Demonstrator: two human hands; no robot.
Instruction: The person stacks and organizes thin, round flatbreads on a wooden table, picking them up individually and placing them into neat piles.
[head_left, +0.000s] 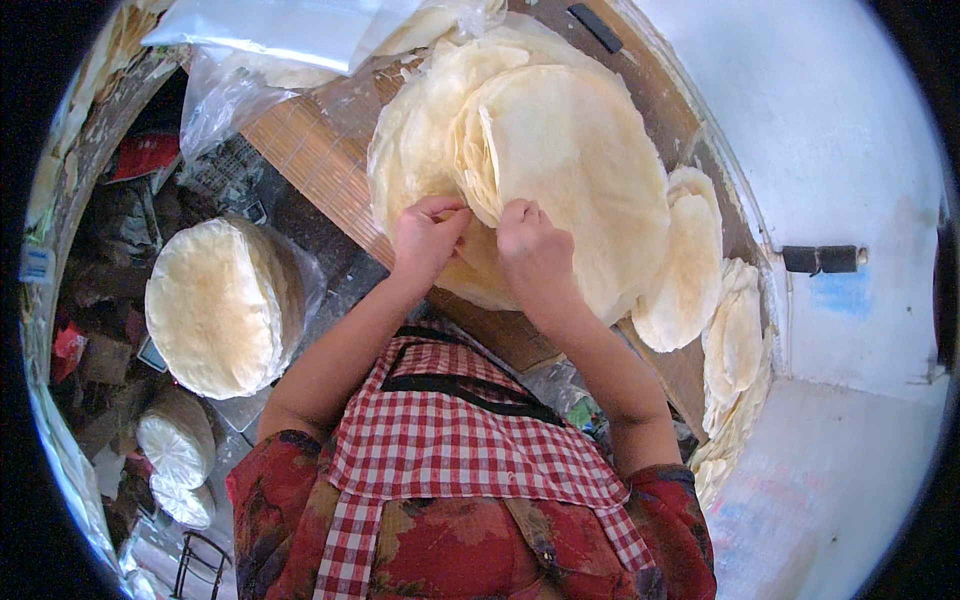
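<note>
A broad pile of thin, round flatbread sheets (420, 142) lies before me, pale and browned in patches. Folded sheets (577, 150) lie over its right part, their layered edges opening to the left. My left hand (431, 234) has thumb and forefinger pinched together at a sheet edge near the lower end of these layers. Close beside it, my right hand (535, 251) is curled over the lower end of the fold, gripping its edge. The fingers hide exactly which layers are held.
A slatted bamboo mat (315, 161) lies under the pile on the tabletop (480, 319). Clear plastic bags (277, 37) cover the far left. Smaller folded flatbreads (682, 262) line the right side, by a white wall (825, 172). A tall bagged flatbread stack (214, 307) stands lower left.
</note>
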